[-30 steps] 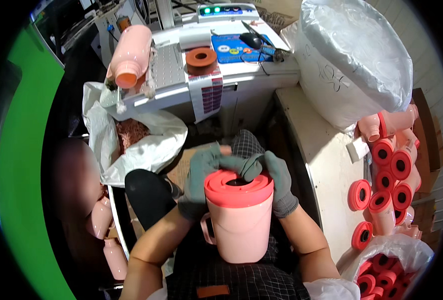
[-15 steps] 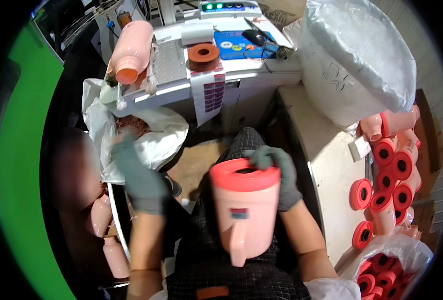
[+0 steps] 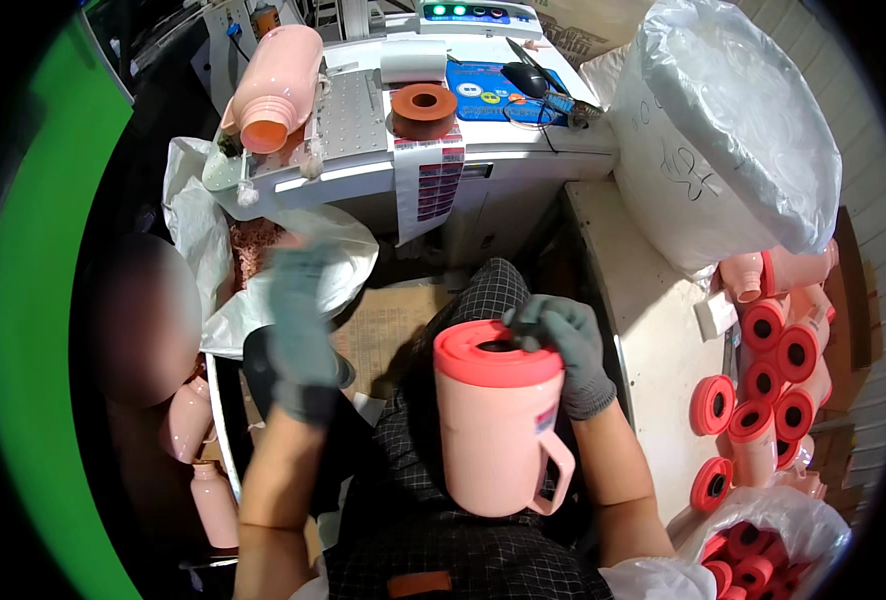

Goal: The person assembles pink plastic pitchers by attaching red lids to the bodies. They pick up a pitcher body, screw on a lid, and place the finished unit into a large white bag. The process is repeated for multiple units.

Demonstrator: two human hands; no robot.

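Note:
A large pink jug point(image 3: 495, 440) with a red lid point(image 3: 498, 362) stands over my lap, its handle at the lower right and a small label near it. My gloved right hand point(image 3: 563, 348) is closed on the lid's rim, thumb and fingers beside the dark central opening. My gloved left hand point(image 3: 301, 310) is smeared by motion, so its fingers do not read clearly. It is apart from the jug, beside a white plastic bag point(image 3: 333, 255) with crumpled pink scraps point(image 3: 251, 250) inside.
On the white machine point(image 3: 348, 110) lie a pink bottle point(image 3: 281, 85) and a brown tape roll point(image 3: 424, 110); a label strip point(image 3: 435, 185) hangs down. At right are a large white sack point(image 3: 693, 160), several red lids point(image 3: 712, 405) and pink bottles. More pink bottles point(image 3: 213, 505) stand at lower left.
The jug has turned, bringing its handle from the front round to the right. My right hand stays at the lid. My left hand has shifted slightly right, still blurred.

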